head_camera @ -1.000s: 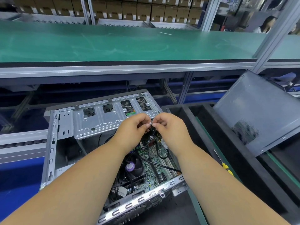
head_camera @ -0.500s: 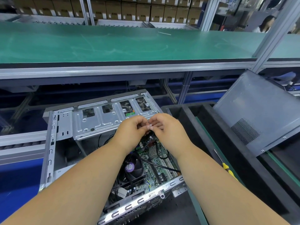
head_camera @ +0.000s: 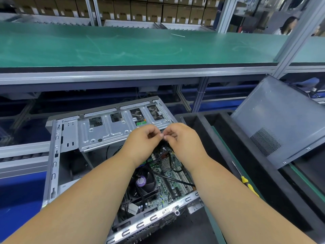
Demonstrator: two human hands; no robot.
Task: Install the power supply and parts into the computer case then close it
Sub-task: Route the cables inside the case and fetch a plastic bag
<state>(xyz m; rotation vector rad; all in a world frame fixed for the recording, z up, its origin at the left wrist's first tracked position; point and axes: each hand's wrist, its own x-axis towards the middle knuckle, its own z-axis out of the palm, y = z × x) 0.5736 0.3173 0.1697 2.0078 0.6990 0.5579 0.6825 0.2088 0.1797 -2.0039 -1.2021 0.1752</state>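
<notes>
I see the open computer case [head_camera: 70,138] lying on its side low in front of me, on a line with blue panels to its left; its silver drive cage [head_camera: 112,131] sits at the far end and the motherboard [head_camera: 167,175] with the black CPU fan [head_camera: 146,184] shows in the open bay. Both of my hands meet over the board, just at the near edge of the cage; the left hand [head_camera: 140,140] has its fingers curled in, the right hand [head_camera: 181,138] likewise, and the fingertips pinch something small and pale between them (too small for me to name); a thin black cable [head_camera: 170,162] hangs below the right hand. To the right, a black foam tray [head_camera: 219,138] holds the grey side panel [head_camera: 281,124] propped at a tilt; a yellow-handled screwdriver [head_camera: 246,184] lies on the green strip beside the tray. Above runs a long green bench top [head_camera: 123,46] on an aluminium frame [head_camera: 133,74]; behind it, shelves of brown cartons [head_camera: 137,9]; a person [head_camera: 285,26] sits far right.
</notes>
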